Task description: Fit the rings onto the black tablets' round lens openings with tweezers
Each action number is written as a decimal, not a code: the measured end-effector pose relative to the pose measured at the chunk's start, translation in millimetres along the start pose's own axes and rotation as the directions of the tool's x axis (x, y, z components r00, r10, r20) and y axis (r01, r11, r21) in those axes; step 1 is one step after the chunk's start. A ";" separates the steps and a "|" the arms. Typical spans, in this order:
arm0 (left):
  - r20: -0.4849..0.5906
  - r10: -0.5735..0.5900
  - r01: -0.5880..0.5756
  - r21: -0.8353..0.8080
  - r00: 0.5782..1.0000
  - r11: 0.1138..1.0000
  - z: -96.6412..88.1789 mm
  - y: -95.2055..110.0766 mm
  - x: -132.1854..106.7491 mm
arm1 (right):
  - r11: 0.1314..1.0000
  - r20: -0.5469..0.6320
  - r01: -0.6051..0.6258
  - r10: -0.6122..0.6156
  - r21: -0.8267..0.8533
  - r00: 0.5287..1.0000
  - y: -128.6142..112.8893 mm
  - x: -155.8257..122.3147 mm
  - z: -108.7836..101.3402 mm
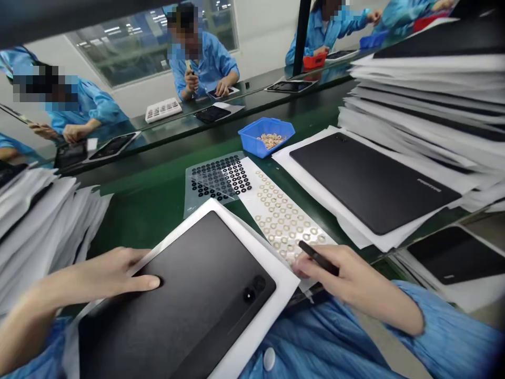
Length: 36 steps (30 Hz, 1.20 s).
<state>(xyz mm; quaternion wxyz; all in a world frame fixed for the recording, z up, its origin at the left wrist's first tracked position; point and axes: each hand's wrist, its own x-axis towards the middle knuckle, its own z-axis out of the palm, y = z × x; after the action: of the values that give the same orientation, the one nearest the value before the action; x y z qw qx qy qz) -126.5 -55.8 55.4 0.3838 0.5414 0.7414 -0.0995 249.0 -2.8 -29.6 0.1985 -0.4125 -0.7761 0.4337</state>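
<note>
A black tablet back panel [177, 284] with a camera ring near its right corner lies tilted on white paper [282, 281] in front of me. My left hand [118, 273] grips its left edge, thumb on top, the other fingers hidden beneath the paper. My right hand [335, 268] is closed round a dark pen-like tool [317, 257] beside the panel's right corner. Its fingertips are slightly blurred over the near end of a white sheet of beige rings [284, 210]. Behind the panel lies a clear sheet of black rings [216, 179].
A blue bin [252, 143] holds loose beige pieces. To the right lie another dark panel [371, 179] and a tall paper-layered stack [426, 100]; another stack [51, 221] stands left. Co-workers in blue sit across the green bench [130, 210].
</note>
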 end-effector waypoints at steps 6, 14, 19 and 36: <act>-0.374 0.382 -0.161 0.504 0.845 0.849 -35.0 48.0 18.9 | 0.992 0.082 -0.082 0.090 -0.092 0.993 4.6 -1.2 -28.5; -0.168 0.865 -0.587 0.672 0.473 0.451 -16.2 174.6 161.1 | 0.872 -0.268 -0.140 0.291 0.468 0.918 -38.1 128.9 -79.6; -0.229 0.851 -0.561 0.666 0.473 0.492 -6.1 170.9 194.5 | 0.824 -0.279 -0.155 0.353 0.545 0.893 -10.0 210.0 -58.7; -0.347 0.791 -0.560 0.566 0.504 0.605 -0.7 168.0 195.3 | 0.890 -0.457 -0.069 0.296 0.451 0.839 36.4 239.3 -44.6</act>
<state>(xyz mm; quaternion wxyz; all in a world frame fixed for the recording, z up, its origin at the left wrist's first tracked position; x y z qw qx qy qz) -2.4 152.7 -31.3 0.0385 0.8581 0.5047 0.0862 156.8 224.7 -47.6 0.4380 -0.5346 -0.5400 0.4804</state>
